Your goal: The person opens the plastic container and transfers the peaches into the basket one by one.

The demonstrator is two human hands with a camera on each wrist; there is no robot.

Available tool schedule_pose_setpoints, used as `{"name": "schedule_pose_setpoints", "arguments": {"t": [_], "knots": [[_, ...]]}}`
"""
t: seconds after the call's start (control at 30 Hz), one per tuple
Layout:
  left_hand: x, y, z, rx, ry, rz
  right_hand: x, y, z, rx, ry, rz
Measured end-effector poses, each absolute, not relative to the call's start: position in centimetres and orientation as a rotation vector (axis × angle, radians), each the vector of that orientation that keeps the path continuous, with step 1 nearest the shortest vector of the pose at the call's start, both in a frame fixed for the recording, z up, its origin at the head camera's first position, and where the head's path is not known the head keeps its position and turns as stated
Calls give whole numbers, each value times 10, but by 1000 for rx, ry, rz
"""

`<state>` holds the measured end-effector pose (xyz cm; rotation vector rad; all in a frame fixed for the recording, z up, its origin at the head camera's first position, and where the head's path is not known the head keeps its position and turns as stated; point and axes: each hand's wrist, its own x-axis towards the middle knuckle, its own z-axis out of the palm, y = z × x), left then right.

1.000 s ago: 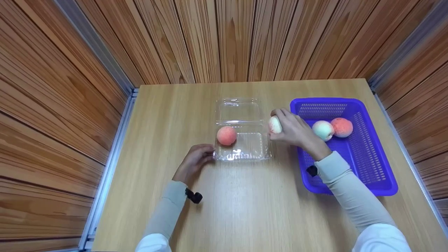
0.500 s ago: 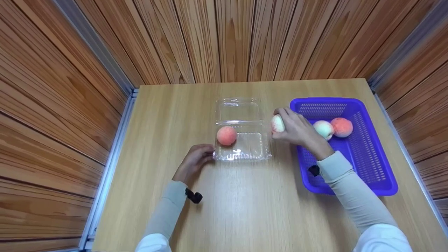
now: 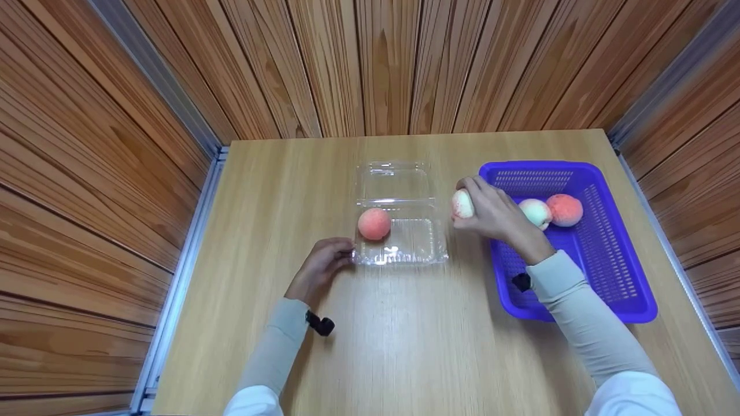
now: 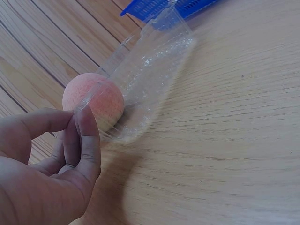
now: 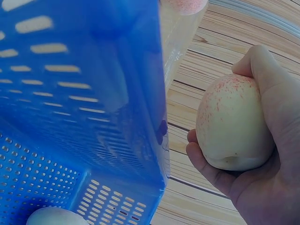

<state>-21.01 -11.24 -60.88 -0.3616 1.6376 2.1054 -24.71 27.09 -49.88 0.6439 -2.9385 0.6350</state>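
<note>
My right hand grips a pale peach speckled with red, held up between the clear plastic box and the purple basket. The clear plastic box lies with its lid folded back toward the far side. In the box's left part sits a pinkish-orange peach. At the box's left edge my left hand pinches the rim between thumb and fingers, as the left wrist view shows.
The purple basket, blue in the wrist views, stands on the right of the table. Inside it a pale peach touches an orange-red peach. Wooden panels enclose the table at the back and sides.
My right hand has shifted slightly to the right with its peach, away from the box and toward the basket. The left hand and the box have stayed in place.
</note>
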Motion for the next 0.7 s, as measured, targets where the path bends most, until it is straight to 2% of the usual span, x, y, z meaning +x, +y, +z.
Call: {"name": "schedule_pose_setpoints", "arguments": {"t": [0.7], "knots": [[-210, -114, -609, -380, 1640, 2082, -251, 286, -502, 564, -2937, 676]]}}
